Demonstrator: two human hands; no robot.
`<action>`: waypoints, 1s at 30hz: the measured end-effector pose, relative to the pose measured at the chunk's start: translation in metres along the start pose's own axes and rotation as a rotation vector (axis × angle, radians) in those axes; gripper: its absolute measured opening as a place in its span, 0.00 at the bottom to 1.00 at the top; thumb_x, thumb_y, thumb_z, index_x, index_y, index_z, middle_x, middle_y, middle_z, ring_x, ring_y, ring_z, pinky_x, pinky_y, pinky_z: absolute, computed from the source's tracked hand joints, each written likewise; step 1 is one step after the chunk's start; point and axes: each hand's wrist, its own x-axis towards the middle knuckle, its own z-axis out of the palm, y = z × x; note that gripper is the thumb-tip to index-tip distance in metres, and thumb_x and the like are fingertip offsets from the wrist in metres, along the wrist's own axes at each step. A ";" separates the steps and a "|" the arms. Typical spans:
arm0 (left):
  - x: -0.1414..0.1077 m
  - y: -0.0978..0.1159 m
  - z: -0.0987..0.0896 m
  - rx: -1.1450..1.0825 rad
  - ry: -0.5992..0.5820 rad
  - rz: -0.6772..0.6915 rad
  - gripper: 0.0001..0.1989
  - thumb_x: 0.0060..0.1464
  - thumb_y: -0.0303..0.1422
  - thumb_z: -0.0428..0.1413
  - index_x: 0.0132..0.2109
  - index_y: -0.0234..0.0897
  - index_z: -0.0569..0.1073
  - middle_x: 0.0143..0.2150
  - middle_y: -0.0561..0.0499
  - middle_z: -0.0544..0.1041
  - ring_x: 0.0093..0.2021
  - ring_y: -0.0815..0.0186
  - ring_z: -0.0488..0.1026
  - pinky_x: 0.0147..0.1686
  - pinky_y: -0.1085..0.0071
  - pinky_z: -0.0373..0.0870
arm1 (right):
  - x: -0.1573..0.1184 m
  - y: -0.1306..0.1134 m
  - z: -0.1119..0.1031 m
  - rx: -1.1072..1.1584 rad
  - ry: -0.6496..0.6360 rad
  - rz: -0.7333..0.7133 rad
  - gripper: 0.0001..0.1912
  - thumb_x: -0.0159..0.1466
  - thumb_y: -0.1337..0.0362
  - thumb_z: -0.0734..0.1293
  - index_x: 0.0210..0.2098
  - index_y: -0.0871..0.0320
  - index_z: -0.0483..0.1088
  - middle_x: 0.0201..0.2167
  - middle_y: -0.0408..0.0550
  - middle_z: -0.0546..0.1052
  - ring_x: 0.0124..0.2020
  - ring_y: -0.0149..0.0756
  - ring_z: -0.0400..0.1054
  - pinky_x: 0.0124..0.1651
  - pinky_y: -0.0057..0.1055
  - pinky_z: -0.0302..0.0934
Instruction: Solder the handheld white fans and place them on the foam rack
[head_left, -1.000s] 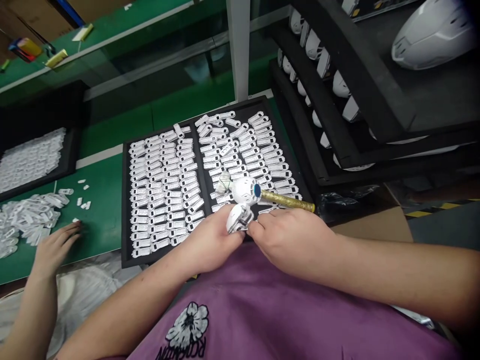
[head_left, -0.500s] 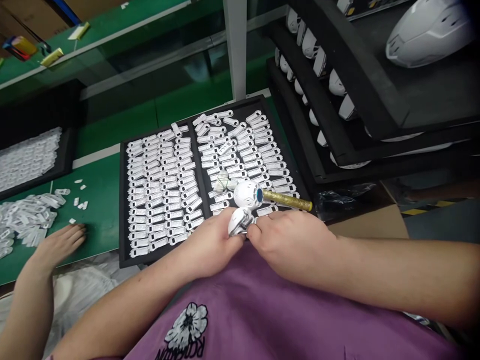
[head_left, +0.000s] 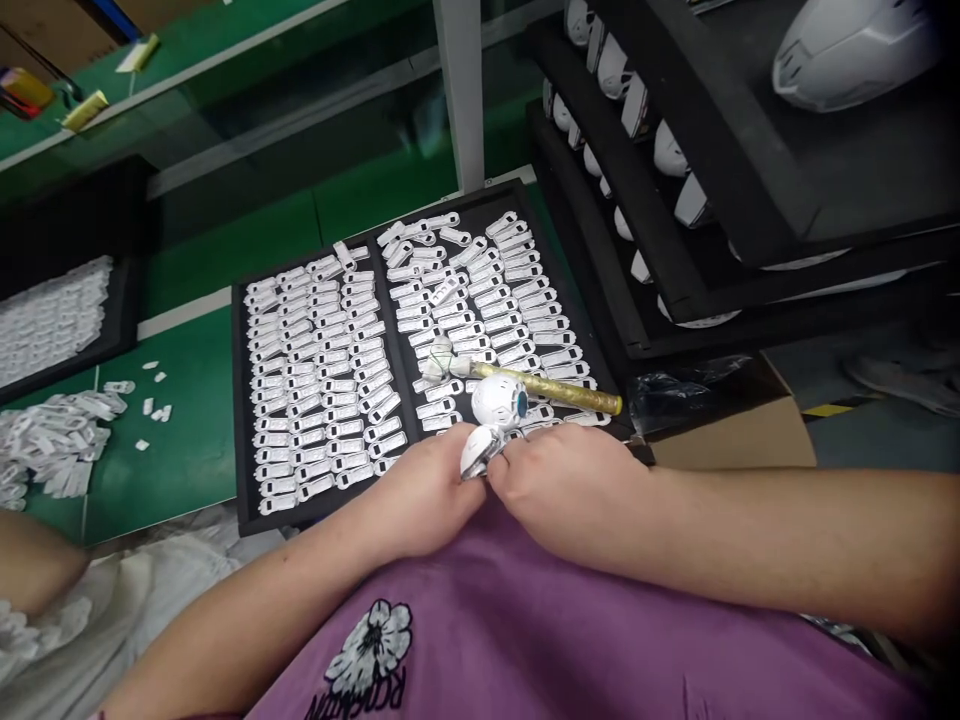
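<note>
My left hand (head_left: 426,490) and my right hand (head_left: 568,483) meet close to my body, above the near edge of a black tray. Between them they grip a white plastic assembly (head_left: 496,402) with a rounded, slotted head and a blue round end. My left fingers are closed around its lower part, and my right fist presses against it from the other side; the fingertips are mostly hidden. Just beyond, a hammer (head_left: 574,388) with a yellow handle and a wrapped pale head lies across the tray's white plastic pieces (head_left: 517,325).
The black tray (head_left: 396,345) holds rows of white pieces. To its left, loose white parts (head_left: 56,440) lie heaped on the green bench, near a co-worker's arm (head_left: 34,560). Stacked black trays (head_left: 697,150) with white shells stand at right, above an open cardboard box (head_left: 727,430).
The white assembly has turned and tilted slightly within my hands, its blue end now facing more down and right. The co-worker's hand has withdrawn from the bench at left.
</note>
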 end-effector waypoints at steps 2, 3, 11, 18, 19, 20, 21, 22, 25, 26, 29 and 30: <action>0.000 -0.002 -0.002 -0.113 0.012 -0.014 0.08 0.57 0.34 0.56 0.44 0.39 0.71 0.40 0.49 0.77 0.41 0.58 0.74 0.41 0.64 0.69 | -0.003 0.004 0.000 0.003 0.052 -0.005 0.07 0.63 0.71 0.63 0.33 0.59 0.74 0.28 0.49 0.78 0.26 0.40 0.72 0.24 0.32 0.46; -0.001 -0.003 -0.004 -0.212 0.007 -0.031 0.09 0.57 0.34 0.56 0.46 0.39 0.70 0.39 0.50 0.77 0.40 0.59 0.74 0.40 0.65 0.70 | -0.005 0.008 -0.001 0.008 0.108 -0.013 0.07 0.64 0.70 0.63 0.32 0.59 0.73 0.28 0.48 0.78 0.26 0.39 0.72 0.25 0.32 0.47; -0.005 -0.014 -0.019 -1.028 0.049 -0.030 0.23 0.45 0.28 0.64 0.48 0.40 0.66 0.43 0.48 0.75 0.35 0.62 0.75 0.31 0.64 0.78 | 0.028 0.091 0.009 -0.044 0.489 0.312 0.19 0.68 0.72 0.57 0.54 0.65 0.73 0.42 0.57 0.79 0.41 0.43 0.73 0.42 0.34 0.62; -0.009 -0.022 -0.019 -1.181 0.130 0.076 0.32 0.37 0.22 0.65 0.51 0.39 0.67 0.48 0.47 0.74 0.38 0.63 0.76 0.34 0.64 0.79 | 0.053 0.097 0.049 -0.161 0.609 0.323 0.22 0.69 0.61 0.63 0.59 0.67 0.69 0.52 0.62 0.73 0.52 0.53 0.65 0.52 0.43 0.59; -0.009 -0.024 -0.020 -1.175 0.162 0.086 0.31 0.37 0.22 0.64 0.50 0.39 0.67 0.47 0.48 0.74 0.38 0.63 0.76 0.34 0.64 0.78 | 0.050 0.090 0.051 -0.141 0.623 0.280 0.21 0.69 0.60 0.64 0.57 0.66 0.70 0.50 0.61 0.74 0.50 0.52 0.65 0.52 0.42 0.59; -0.009 -0.025 -0.021 -1.161 0.203 0.092 0.29 0.37 0.22 0.63 0.49 0.39 0.67 0.46 0.49 0.75 0.37 0.63 0.76 0.34 0.65 0.78 | 0.045 0.082 0.053 -0.111 0.623 0.224 0.19 0.69 0.59 0.64 0.54 0.66 0.72 0.47 0.59 0.75 0.48 0.50 0.65 0.51 0.41 0.60; -0.009 -0.026 -0.022 -1.144 0.250 0.094 0.26 0.39 0.23 0.62 0.48 0.38 0.67 0.44 0.49 0.76 0.35 0.64 0.76 0.33 0.66 0.77 | 0.041 0.075 0.053 -0.077 0.626 0.168 0.17 0.69 0.60 0.64 0.51 0.66 0.73 0.43 0.57 0.75 0.46 0.47 0.66 0.51 0.40 0.60; -0.008 -0.027 -0.022 -1.126 0.298 0.093 0.23 0.41 0.24 0.60 0.47 0.37 0.67 0.41 0.50 0.76 0.34 0.64 0.76 0.31 0.68 0.76 | 0.038 0.068 0.053 -0.047 0.642 0.120 0.15 0.69 0.61 0.64 0.50 0.66 0.73 0.41 0.56 0.76 0.45 0.46 0.66 0.50 0.39 0.59; -0.004 -0.027 -0.021 -1.074 0.403 0.085 0.14 0.46 0.29 0.56 0.43 0.36 0.67 0.36 0.50 0.77 0.29 0.64 0.77 0.26 0.71 0.72 | 0.034 0.056 0.050 -0.004 0.723 0.061 0.12 0.70 0.63 0.63 0.48 0.64 0.73 0.40 0.54 0.76 0.43 0.43 0.66 0.50 0.39 0.59; -0.003 -0.026 -0.020 -1.059 0.416 0.080 0.13 0.46 0.30 0.56 0.42 0.36 0.67 0.35 0.50 0.78 0.29 0.64 0.77 0.25 0.71 0.72 | 0.034 0.056 0.050 -0.013 0.727 0.076 0.13 0.69 0.63 0.63 0.48 0.64 0.73 0.40 0.54 0.76 0.43 0.43 0.66 0.50 0.39 0.59; 0.001 -0.024 -0.018 -1.016 0.416 0.063 0.13 0.45 0.32 0.55 0.40 0.36 0.68 0.32 0.51 0.78 0.27 0.64 0.77 0.24 0.71 0.72 | 0.037 0.060 0.057 -0.075 0.634 0.186 0.15 0.68 0.61 0.65 0.50 0.65 0.71 0.40 0.55 0.75 0.44 0.46 0.66 0.48 0.38 0.59; 0.002 -0.024 -0.017 -1.006 0.409 0.058 0.13 0.44 0.32 0.56 0.40 0.36 0.68 0.31 0.51 0.77 0.26 0.64 0.76 0.24 0.72 0.72 | 0.038 0.062 0.060 -0.091 0.586 0.222 0.16 0.68 0.60 0.65 0.51 0.65 0.71 0.40 0.55 0.75 0.43 0.46 0.66 0.47 0.38 0.59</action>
